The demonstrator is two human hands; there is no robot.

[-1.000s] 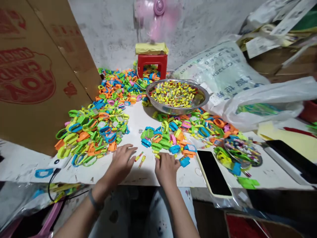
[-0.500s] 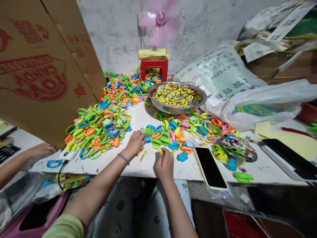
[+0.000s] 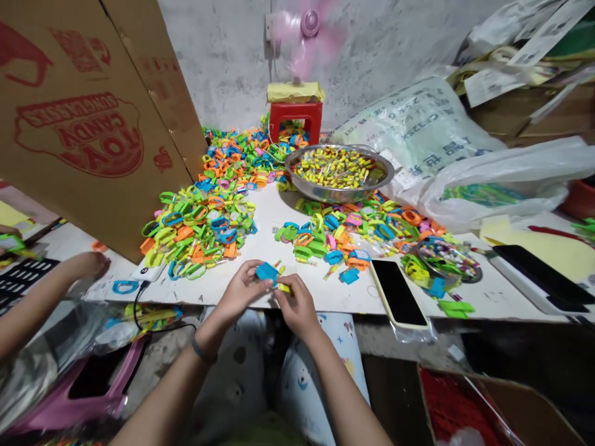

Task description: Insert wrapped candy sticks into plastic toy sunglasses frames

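My left hand (image 3: 242, 292) is closed on a blue plastic piece (image 3: 266, 271) at the table's near edge. My right hand (image 3: 294, 305) pinches a small yellow wrapped candy (image 3: 283, 287) right beside that blue piece, so the two hands meet. One more small candy (image 3: 280, 269) lies on the white table (image 3: 279, 214) just beyond my fingers. Piles of bright plastic pieces (image 3: 199, 226) spread to the left and another heap (image 3: 339, 238) lies ahead on the right. A metal bowl (image 3: 339, 170) full of yellow candies stands behind them.
A phone (image 3: 398, 292) lies face up at the right, near a small dish of candies (image 3: 449, 259). A big cardboard box (image 3: 88, 118) leans at the left. Another person's arm (image 3: 46, 291) reaches in from the left. A red stool (image 3: 297, 121), a pink fan (image 3: 309, 31) and plastic bags (image 3: 465, 167) stand behind.
My left hand picked a blue piece from the pile and came back to the table edge. My right hand lifted a yellow candy to it. The view shifted left.
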